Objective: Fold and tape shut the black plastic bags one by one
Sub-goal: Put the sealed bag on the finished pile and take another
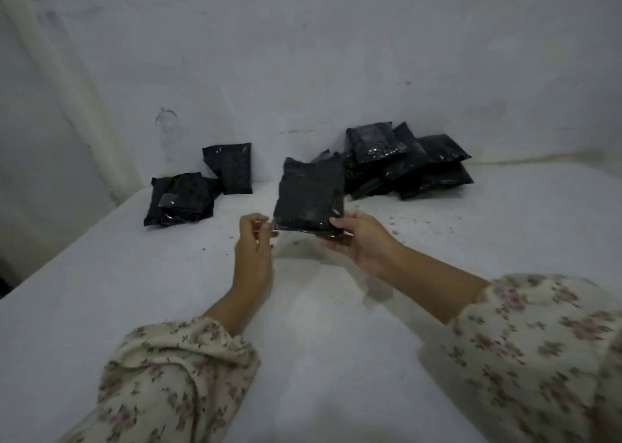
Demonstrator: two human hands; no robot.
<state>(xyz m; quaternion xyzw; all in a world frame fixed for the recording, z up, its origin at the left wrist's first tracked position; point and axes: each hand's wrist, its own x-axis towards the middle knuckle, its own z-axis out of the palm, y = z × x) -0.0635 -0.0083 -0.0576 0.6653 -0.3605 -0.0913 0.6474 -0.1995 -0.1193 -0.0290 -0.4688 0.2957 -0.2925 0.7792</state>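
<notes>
- A black plastic bag is held up in the air, roughly upright and tilted a little, with its top edge away from the person.
- The right hand grips the bag's lower right corner. The thumb presses on the near face and the curled fingers sit underneath.
- The left hand is at the bag's lower left corner. Its thumb and fingertips are drawn together, pinching the end of a clear glossy strip that runs along the bag's bottom edge. Whether the strip is already stuck down cannot be told.
- Below the bag lies a white table surface, and the bag does not touch it.
- Left of the bag and further back, a small pile of black bags lies on the surface.
- Just behind that pile, still left of the held bag, a single black bag stands leaning against the white wall.
- Right of the bag and behind it, a larger heap of black bags is stacked loosely against the same wall, some of them shiny with film.
- Dark specks are scattered on the surface to the right of the bag.
- Both forearms come from floral sleeves, the left sleeve and the right sleeve, nearer the person than the bag.
</notes>
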